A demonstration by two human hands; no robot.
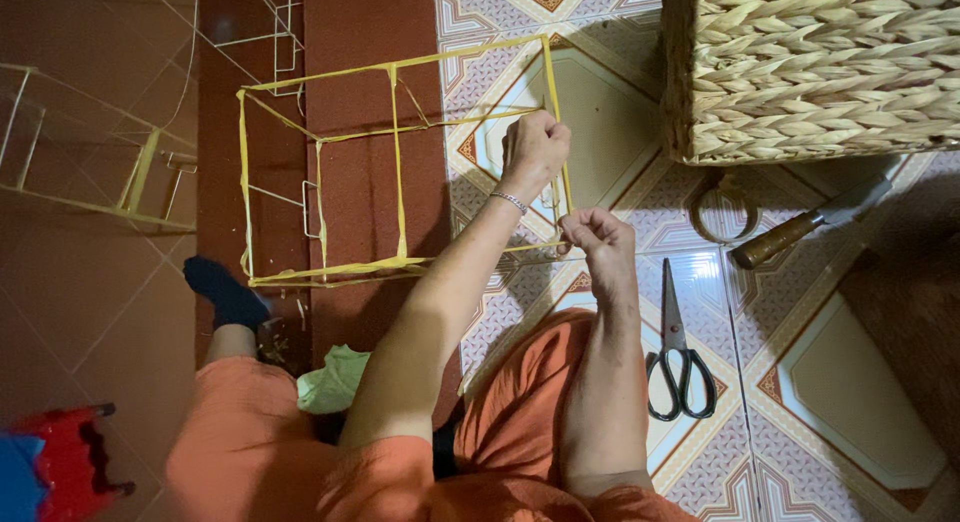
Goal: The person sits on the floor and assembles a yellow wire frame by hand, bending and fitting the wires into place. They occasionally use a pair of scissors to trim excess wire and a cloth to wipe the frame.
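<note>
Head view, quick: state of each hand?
Left hand: closed around the yellow-wrapped wire frame.
Right hand: fingers pinched at the frame's lower corner.

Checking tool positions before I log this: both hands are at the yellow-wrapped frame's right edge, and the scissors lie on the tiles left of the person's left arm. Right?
Not quite. In the head view the scissors lie to the right of the right hand and arm. Both hands, the left hand too, are at the frame's right edge.

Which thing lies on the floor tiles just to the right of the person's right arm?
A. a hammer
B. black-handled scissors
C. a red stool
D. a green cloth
B: the scissors lie closed on the tiles beside the right arm, blades pointing away from the person.
</note>
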